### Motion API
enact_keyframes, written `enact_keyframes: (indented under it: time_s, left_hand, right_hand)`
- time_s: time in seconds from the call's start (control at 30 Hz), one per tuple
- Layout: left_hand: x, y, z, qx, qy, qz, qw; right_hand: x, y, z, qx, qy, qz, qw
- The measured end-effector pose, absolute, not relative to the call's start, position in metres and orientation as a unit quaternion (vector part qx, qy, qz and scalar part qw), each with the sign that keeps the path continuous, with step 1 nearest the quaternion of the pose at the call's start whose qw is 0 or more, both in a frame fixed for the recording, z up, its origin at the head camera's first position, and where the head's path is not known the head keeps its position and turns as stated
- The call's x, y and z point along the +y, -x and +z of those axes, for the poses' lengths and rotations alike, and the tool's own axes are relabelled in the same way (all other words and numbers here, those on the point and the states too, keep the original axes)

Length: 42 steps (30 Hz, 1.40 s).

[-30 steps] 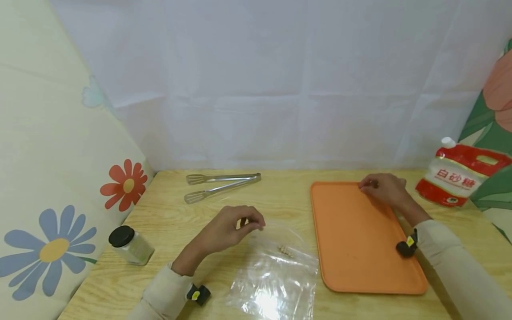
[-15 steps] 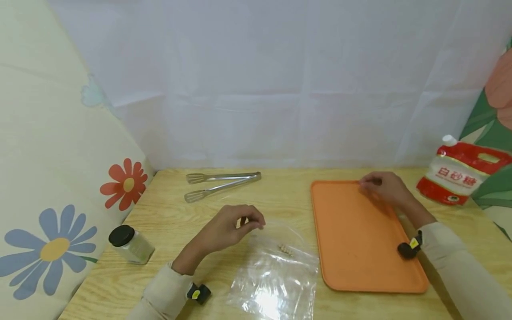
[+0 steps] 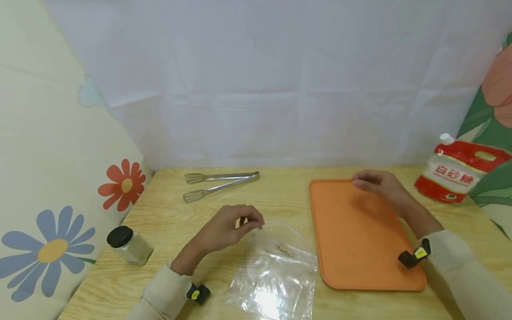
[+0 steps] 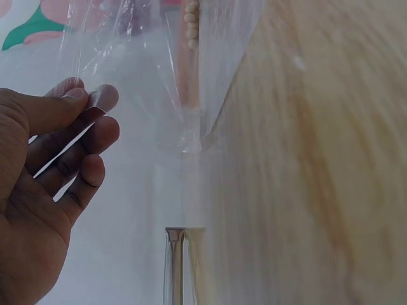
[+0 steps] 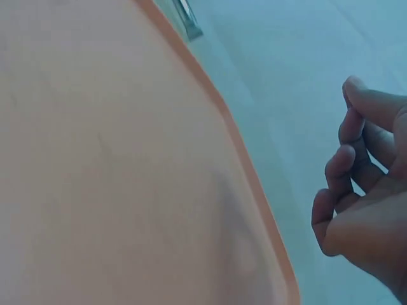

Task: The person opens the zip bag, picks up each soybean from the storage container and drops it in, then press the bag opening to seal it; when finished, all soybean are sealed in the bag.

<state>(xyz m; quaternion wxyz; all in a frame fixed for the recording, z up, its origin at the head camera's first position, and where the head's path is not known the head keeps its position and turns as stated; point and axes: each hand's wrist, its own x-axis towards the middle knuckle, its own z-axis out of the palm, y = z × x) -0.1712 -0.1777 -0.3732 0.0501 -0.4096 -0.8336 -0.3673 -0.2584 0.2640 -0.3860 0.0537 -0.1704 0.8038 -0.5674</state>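
Observation:
My left hand (image 3: 224, 231) pinches the top edge of a clear plastic bag (image 3: 260, 266) between thumb and index finger. In the left wrist view the bag's film (image 4: 130, 38) hangs from the fingertips. A small cluster of beige, bead-like pieces (image 3: 284, 249) shows through the bag's upper part; its left-wrist outline is a short row of round beads (image 4: 193, 25). Over the far right part of an orange tray (image 3: 352, 249) hovers my right hand (image 3: 386, 189). Its thumb and curled fingers (image 5: 350, 130) come together, with nothing visible between them.
Metal tongs (image 3: 224, 181) lie spread at the back left. A black-lidded jar (image 3: 134, 246) stands at the left. At the back right is a red and white sugar pouch (image 3: 456, 175) with a white cap. A white cloth (image 3: 240, 89) hangs behind the table.
My right hand has lifted slightly and shifted a little left from the tray's far edge, its shadow now separate below. The left hand and the bag stay in place.

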Motion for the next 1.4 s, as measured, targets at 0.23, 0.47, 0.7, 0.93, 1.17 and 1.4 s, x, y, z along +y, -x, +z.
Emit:
enact_keyframes:
  time_s: [0.23, 0.47, 0.7, 0.93, 1.17, 1.4]
  left_hand:
    - [-0.179, 0.17, -0.376, -0.829, 0.413, -0.374, 0.05]
    - [-0.179, 0.17, -0.375, -0.827, 0.418, -0.373, 0.053]
    - [-0.179, 0.17, -0.373, -0.827, 0.419, -0.371, 0.055]
    - [-0.178, 0.17, -0.371, -0.827, 0.419, -0.371, 0.055]
    - [-0.177, 0.17, -0.37, -0.826, 0.419, -0.373, 0.056]
    - [-0.177, 0.17, -0.37, -0.827, 0.419, -0.37, 0.057]
  right_hand:
    - [0.24, 0.239, -0.382, 0.768, 0.241, -0.586, 0.096]
    - [0.219, 0.226, -0.376, 0.723, 0.288, -0.618, 0.112]
    - [0.19, 0.211, -0.372, 0.679, 0.347, -0.625, 0.167]
    - [0.161, 0.199, -0.375, 0.661, 0.407, -0.601, 0.188]
    - [0.144, 0.192, -0.379, 0.652, 0.429, -0.589, 0.209]
    - [0.141, 0.184, -0.377, 0.712, 0.424, -0.533, 0.17]
